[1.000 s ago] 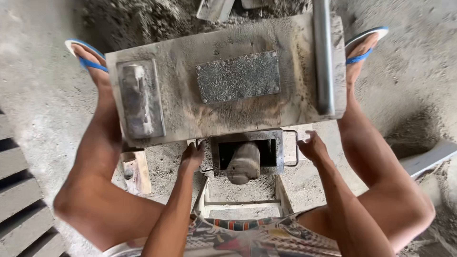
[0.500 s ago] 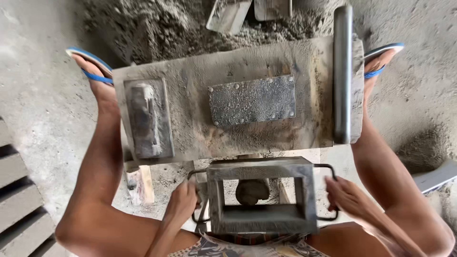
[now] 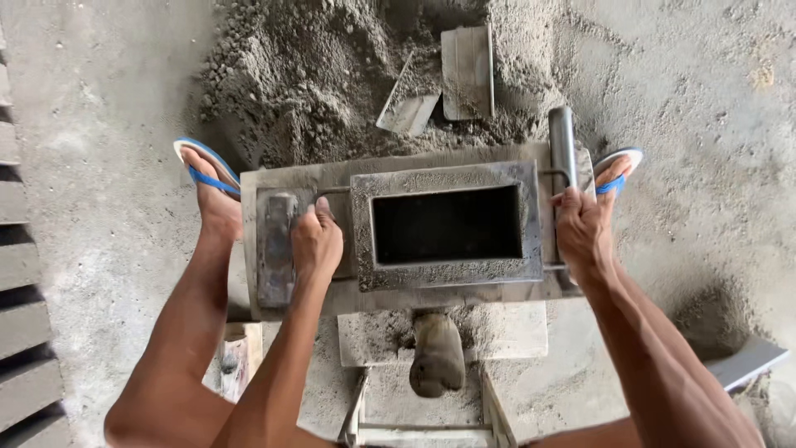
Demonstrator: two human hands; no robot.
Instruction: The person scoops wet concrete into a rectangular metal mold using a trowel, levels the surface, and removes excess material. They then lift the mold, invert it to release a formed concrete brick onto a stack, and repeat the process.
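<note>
Both my hands, left [image 3: 316, 241] and right [image 3: 580, 228], were closed on the side handles of the steel mould [image 3: 446, 226], mid-tabletop [image 3: 398, 170]. I judged it heavy, rigid, gritty; those handles were the only sound hold.

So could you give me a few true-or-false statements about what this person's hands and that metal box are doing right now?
1. The metal mould box sits on the work board with its middle open and dark. True.
2. Both hands hold the box's side handles. True: the left hand and right hand each grip one.
3. The person wears red boots. False: blue-strapped sandals, such as the left sandal.
4. The sand pile lies beyond the board. True.
5. The small trowel is in the right hand. False: it lies on the sand pile.
</note>
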